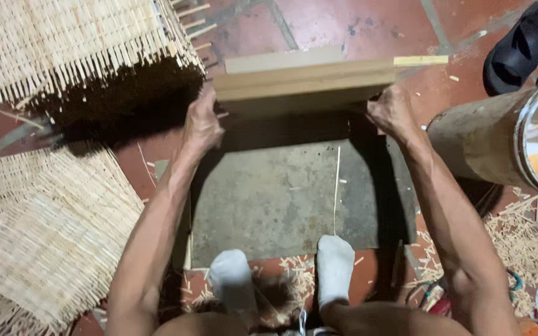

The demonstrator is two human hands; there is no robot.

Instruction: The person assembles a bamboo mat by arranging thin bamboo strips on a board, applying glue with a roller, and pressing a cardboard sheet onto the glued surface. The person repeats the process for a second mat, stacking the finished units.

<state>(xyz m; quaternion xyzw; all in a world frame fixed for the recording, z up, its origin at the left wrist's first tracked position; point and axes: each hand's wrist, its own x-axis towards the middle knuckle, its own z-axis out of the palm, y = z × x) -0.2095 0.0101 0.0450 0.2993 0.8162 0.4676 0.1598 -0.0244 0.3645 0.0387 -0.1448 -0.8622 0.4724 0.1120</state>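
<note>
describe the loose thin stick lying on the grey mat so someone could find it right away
Start at the grey mat on the red floor, below the wooden board both hands hold. The thin stick runs from mid-mat to the right sock: long and alone, unlike the short scattered offcuts.

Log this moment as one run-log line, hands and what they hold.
left hand: grips left end of flat wooden board stack | right hand: grips right end | below: grey floor mat | beside: woven bamboo panels

Pale tan wooden board (303,84), grey mat (281,199), white socks (334,267), red floor tiles (356,25)
</note>
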